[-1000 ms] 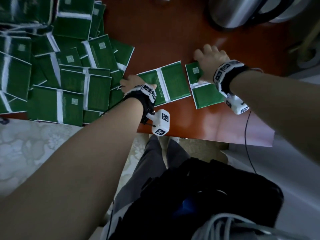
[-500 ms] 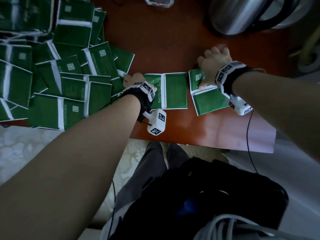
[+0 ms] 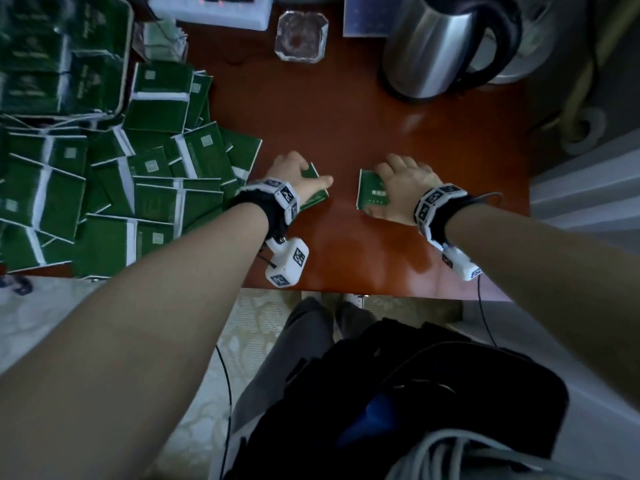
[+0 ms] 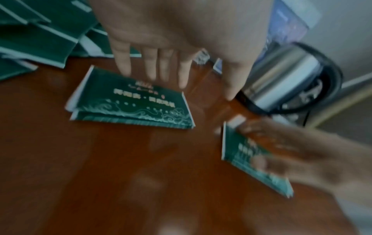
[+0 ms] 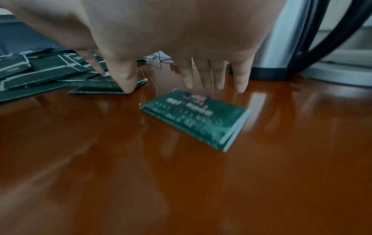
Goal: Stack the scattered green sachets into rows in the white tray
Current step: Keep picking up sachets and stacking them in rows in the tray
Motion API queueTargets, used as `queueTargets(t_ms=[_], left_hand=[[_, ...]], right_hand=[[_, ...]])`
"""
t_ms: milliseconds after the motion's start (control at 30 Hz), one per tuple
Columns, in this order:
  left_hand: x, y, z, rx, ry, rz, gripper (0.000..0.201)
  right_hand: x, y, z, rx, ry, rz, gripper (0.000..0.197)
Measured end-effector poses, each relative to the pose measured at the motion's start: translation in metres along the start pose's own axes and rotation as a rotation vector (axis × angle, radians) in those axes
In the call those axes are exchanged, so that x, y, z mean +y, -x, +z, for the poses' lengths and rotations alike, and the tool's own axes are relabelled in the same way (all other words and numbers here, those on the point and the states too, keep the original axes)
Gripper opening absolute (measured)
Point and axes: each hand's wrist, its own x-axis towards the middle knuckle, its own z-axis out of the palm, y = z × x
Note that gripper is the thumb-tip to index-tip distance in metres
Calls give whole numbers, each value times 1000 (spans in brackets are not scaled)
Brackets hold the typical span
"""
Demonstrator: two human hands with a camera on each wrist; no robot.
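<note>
Each folded sachet pair, one (image 3: 313, 188) under the left hand (image 3: 294, 174) and one (image 3: 372, 194) under the right hand (image 3: 401, 185), lies on the table (image 3: 346, 133) beneath straight, flat fingers; light, thin and probably slippery, best pinched at the edges.

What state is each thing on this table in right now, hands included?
Left hand: fingers straight, resting on a folded sachet pair.
Left sachet pair: folded shut, flat on the table.
Right hand: fingers extended, over the other pair.
Right sachet pair: folded, lying flat.
Loose sachets: heaped, overlapping, unsorted.
White tray: partly filled with sachets.
Kettle: upright.
</note>
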Motion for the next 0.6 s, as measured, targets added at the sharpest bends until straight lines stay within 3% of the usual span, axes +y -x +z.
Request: queueTargets(t_ms=[67, 167, 400, 600], left_hand=[[-13, 9, 31, -42, -205, 24, 95], [-42, 24, 69, -81, -447, 133, 112], [-76, 59, 107, 115, -500, 336, 109], [-95, 103, 138, 130, -524, 430, 116]], right_hand=[[-3, 7, 22, -57, -25, 6, 102], [-7, 17, 53, -32, -29, -7, 105], [-32, 54, 103, 146, -54, -42, 102], [-58, 107, 140, 178, -51, -86, 104]])
